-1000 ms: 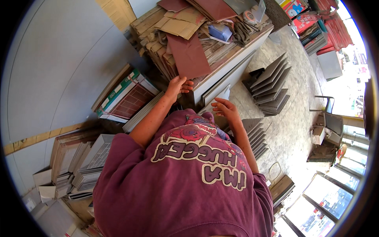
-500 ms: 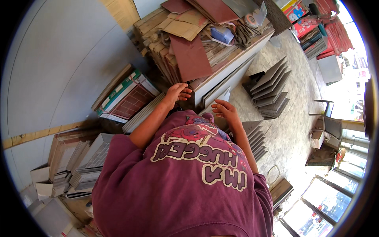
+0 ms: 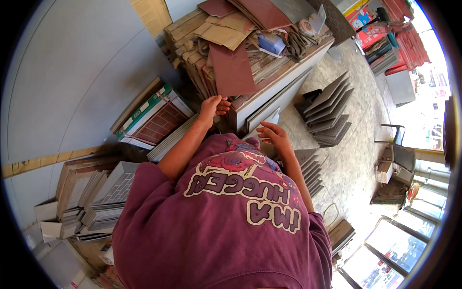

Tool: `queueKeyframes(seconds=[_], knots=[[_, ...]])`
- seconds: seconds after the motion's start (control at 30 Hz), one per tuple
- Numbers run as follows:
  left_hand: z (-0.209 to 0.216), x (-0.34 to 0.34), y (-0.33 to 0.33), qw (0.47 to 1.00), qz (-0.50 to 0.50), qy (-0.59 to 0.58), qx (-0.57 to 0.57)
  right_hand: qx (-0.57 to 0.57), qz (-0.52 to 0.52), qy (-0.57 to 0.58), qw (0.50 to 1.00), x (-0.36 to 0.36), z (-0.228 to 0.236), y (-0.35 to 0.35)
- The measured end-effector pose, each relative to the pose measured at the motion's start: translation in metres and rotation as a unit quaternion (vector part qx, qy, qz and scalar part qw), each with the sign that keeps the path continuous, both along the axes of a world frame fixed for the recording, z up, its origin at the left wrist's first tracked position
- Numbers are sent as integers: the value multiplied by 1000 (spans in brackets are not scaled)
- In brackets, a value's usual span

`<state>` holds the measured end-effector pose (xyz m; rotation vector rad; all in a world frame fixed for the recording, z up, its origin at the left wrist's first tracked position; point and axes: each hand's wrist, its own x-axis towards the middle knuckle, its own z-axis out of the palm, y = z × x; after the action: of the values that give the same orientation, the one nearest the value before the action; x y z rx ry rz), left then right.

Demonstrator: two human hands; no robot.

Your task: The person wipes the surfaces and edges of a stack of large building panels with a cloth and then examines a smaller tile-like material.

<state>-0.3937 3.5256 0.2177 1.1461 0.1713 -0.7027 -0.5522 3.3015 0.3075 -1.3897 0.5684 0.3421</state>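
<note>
My left hand [image 3: 213,110] is raised beside the lower corner of a flat reddish-brown tile [image 3: 234,72], which overhangs the front of a cluttered stack. Its fingers are loosely bent and apart, and nothing shows in them. Whether the fingertips touch the tile, I cannot tell. My right hand [image 3: 276,135] hovers in front of my chest, fingers bent and spread, holding nothing. Just beyond it are pale panels [image 3: 264,118] leaning against the side of the stack. Torn brown cardboard [image 3: 226,31] and a blue-and-white object [image 3: 271,43] lie on top.
Boxed tiles [image 3: 156,115] lean by the grey wall at the left, with more stacked tiles [image 3: 108,202] nearer me. On the right, grey tile samples [image 3: 329,108] stand fanned out on the floor. A chair [image 3: 403,154] is farther right, near bright windows.
My left hand has risen slightly toward the reddish-brown tile's lower edge. My right hand stays almost where it was, still with bent fingers.
</note>
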Motion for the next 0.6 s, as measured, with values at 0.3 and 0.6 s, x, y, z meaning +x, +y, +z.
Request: queueKeyframes(seconds=[0.3,0.6], knots=[[-5,10,8,991,129,18,6,-2,-21,7,1000,-1,2,-4],[-1,29,29,983,173,12,53,-2,-14,12,1000,9,-3,-5]])
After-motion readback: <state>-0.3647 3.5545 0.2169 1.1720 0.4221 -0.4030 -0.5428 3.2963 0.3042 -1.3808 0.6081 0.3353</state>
